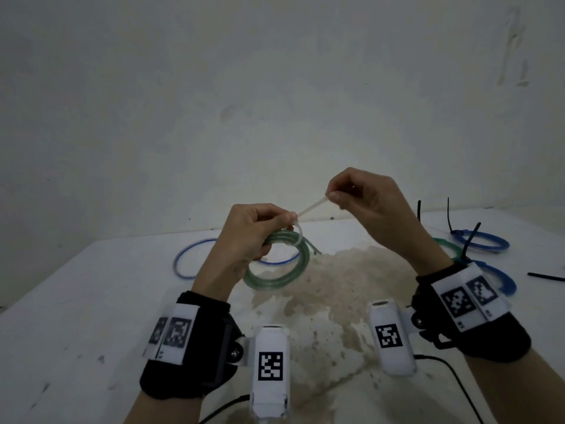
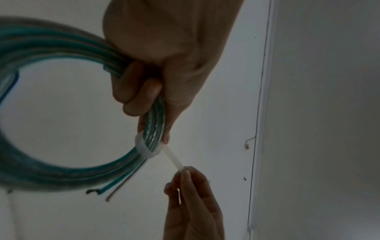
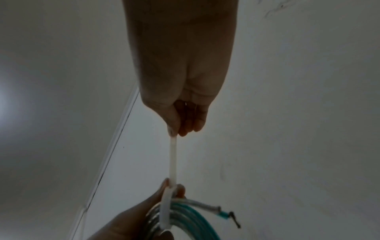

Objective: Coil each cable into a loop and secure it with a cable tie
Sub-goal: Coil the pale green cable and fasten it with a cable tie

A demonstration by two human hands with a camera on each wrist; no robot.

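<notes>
Wrist cameras (image 1: 270, 365) with square black-and-white markers are sitting nearest the lens, strapped on black wristbands (image 1: 189, 344) above the near edge of the white bench (image 1: 76, 301). Left hand (image 1: 247, 234) is gripping the green cable coil (image 1: 275, 270), fingers curled round the bundled strands, holding it up over the middle of the bench, toward the far edge. White cable tie (image 1: 312, 206) is looping round the coil just beyond the left fingertips (image 2: 166, 138), its tail running taut up and to the right. Right hand (image 1: 367, 206) is pinching that tail between thumb and fingers, pressed together on it, raised higher than the left. Bare cable ends (image 2: 102, 193) are sticking out loose from the coil, past the tie. Blue cable loop (image 1: 195, 258) is lying flat on the bench behind the left hand, toward the far left edge. Blue coils (image 1: 483, 240) with black ties (image 1: 449, 218) standing up are lying toward the far right corner, another green coil (image 1: 446, 244) beside them, partly hidden by the right wrist. Loose black tie (image 1: 547, 276) is lying at the right edge. Brownish stained patch (image 1: 336, 286) is spreading across the bench middle, under the hands.
</notes>
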